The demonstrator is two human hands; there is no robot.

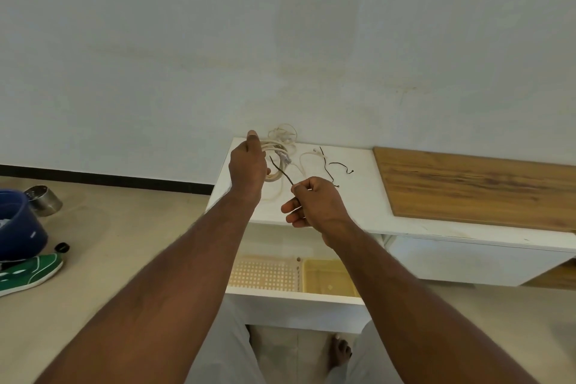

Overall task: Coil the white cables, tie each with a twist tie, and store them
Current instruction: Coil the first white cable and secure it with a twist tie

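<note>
Middle of the frame, the left hand (247, 167) grips a coiled white cable (276, 162) over the white bench (358, 196), fingers wrapped round the bundle, while the right hand (314, 203) pinches a dark twist tie (282, 173) between thumb and forefinger just beside it. More cable (307, 159) and two spare ties (335, 170) lie loose on the bench to the right, near a wooden board (477, 184). Below, the open drawer (296, 299) shows a perforated tray (265, 273) and a yellow bin (330, 277); lower left there's a green shoe (29, 271).

A pale wall (280, 40) rises behind a low white cabinet (467, 246) on beige floor (124, 227).
</note>
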